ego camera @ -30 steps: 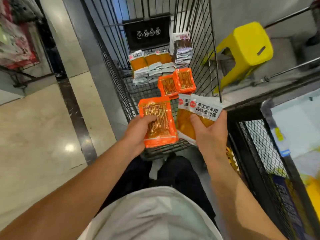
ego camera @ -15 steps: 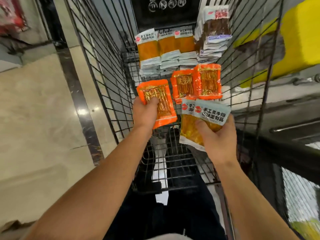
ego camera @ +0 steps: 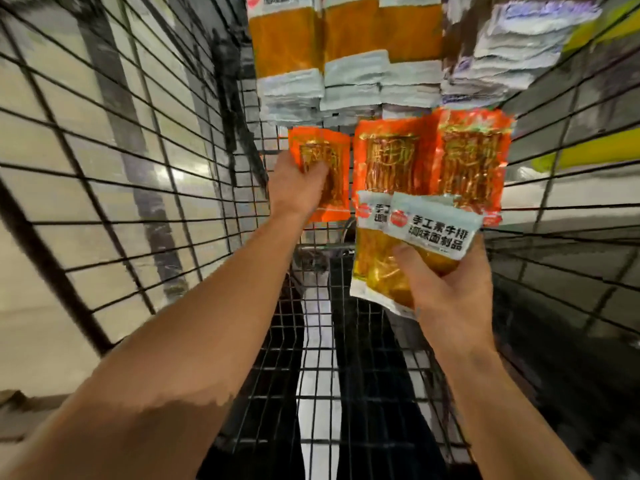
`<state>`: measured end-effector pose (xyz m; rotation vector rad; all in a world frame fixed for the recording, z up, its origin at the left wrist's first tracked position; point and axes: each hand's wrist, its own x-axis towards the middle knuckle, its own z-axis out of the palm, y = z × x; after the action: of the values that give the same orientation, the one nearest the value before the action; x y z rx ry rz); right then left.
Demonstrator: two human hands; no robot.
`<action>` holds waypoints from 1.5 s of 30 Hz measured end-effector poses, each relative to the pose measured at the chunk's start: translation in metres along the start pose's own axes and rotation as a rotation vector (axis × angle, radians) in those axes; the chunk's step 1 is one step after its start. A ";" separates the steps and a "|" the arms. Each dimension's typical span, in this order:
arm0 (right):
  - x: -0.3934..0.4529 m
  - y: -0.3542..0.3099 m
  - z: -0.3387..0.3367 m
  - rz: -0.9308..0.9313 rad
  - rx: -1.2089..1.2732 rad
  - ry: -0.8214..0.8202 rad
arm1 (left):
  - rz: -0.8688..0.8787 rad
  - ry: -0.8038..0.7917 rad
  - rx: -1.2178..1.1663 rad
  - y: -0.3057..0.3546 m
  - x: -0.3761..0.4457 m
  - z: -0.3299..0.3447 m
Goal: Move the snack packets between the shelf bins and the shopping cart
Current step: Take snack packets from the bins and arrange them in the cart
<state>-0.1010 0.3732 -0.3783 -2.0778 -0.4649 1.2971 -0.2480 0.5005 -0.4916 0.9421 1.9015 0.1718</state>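
Wire cart walls (ego camera: 145, 161) hem both hands, left (ego camera: 298, 183) gripping an orange packet (ego camera: 323, 168), right (ego camera: 446, 285) clutching yellow packets (ego camera: 408, 244).

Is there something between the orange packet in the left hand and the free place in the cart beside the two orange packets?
Nothing visible. The left hand holds the orange packet just left of the two orange packets; only bare cart floor shows there.
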 end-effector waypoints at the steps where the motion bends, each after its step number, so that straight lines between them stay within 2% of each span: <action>1: 0.001 0.004 0.002 -0.003 0.002 -0.010 | -0.003 -0.004 0.008 0.000 0.005 0.006; 6: 0.000 0.016 0.008 0.029 0.025 -0.068 | -0.013 0.011 0.097 -0.007 0.016 0.020; 11: -0.005 0.018 0.010 0.047 0.041 -0.090 | 0.001 0.052 0.476 -0.011 0.017 0.018; 14: -0.005 0.013 0.011 0.041 0.051 -0.083 | 0.015 0.047 0.550 -0.010 0.008 0.011; 16: -0.004 0.008 0.012 0.040 0.050 -0.085 | 0.014 0.109 0.589 -0.009 -0.005 0.001; 18: 0.000 0.000 0.011 0.044 0.037 -0.109 | 0.025 0.178 0.476 -0.011 -0.020 -0.011; 20: 0.004 -0.011 0.011 0.054 0.043 -0.161 | 0.031 0.158 0.118 -0.011 -0.038 -0.024; 22: 0.009 -0.021 0.012 0.054 0.065 -0.202 | -0.085 -0.081 -0.257 -0.003 -0.067 -0.037; 25: 0.016 -0.034 0.015 0.021 0.059 -0.245 | -0.126 -0.547 -0.514 0.004 -0.107 -0.047; 26: 0.018 -0.037 0.017 0.002 0.031 -0.264 | -0.115 -0.615 -0.587 0.003 -0.115 -0.046; 28: 0.019 -0.043 0.020 -0.035 -0.013 -0.303 | -0.107 -0.627 -0.692 0.002 -0.125 -0.044; 32: 0.016 -0.048 0.024 -0.006 -0.008 -0.366 | -0.138 -0.560 -0.686 0.001 -0.120 -0.038; 39: 0.027 -0.054 0.031 -0.006 0.054 -0.251 | -0.035 -0.512 -0.572 0.010 -0.111 -0.038; 45: 0.029 -0.055 0.040 0.020 0.159 -0.229 | 0.057 -0.468 -0.394 0.030 -0.114 -0.029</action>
<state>-0.1215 0.4441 -0.3726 -1.8172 -0.4258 1.5414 -0.2291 0.4527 -0.3817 0.6933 1.3476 0.3168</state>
